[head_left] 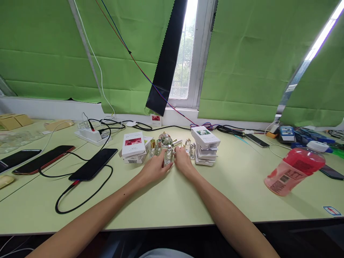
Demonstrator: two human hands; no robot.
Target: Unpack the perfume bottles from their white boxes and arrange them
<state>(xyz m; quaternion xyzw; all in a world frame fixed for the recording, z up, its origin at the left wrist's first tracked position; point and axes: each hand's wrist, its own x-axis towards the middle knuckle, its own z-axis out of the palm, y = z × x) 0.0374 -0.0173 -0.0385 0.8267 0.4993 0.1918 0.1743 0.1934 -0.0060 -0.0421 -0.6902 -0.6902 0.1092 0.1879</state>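
The near edge of the pale table [172, 209] runs straight across in front of the person, and the stretch from there up to the wrists gives open room for drawing things back. Beyond it, the left hand [154, 165] has its thumb and fingers closed around a small glass bottle [168, 156], which stands upright at the front of a cluster. The right hand [182, 160], just beside it, has its fingers curled together; whether they pinch anything I cannot tell. The glass is probably light, stiff, slick and breakable, so the straight body looks a safer hold than the cap. Other bottles [158, 145] crowd close behind, liable to clink or topple. The left box stack [133, 144] and the right box stack [205, 147] hem in sideways movement, the right one uneven. Farther back, black cables [166, 128] lie along the wall.
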